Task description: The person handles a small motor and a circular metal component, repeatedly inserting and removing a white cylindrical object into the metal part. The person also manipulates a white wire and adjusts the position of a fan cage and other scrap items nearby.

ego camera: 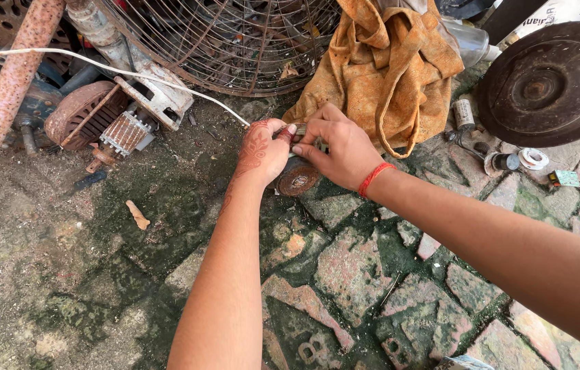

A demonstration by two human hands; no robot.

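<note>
Both hands meet over a small rusty round part (297, 178) that sits just above the stone floor (345, 267), in front of an orange cloth (386, 68). The left hand (262, 152) pinches the top of the part, and the right hand (341, 152) has its fingers pressed together on the same spot. A wire fan guard (235, 48) lies behind them, and a white cable (132, 72) runs in from the left towards the hands.

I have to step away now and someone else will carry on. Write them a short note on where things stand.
Left hand and right hand both pinch a small part above a rusty round rotor on the stone floor. A white wire runs to the hands. An orange cloth lies just behind, a wire fan guard beyond. What is done or left cannot be told; the part is mostly hidden.
</note>
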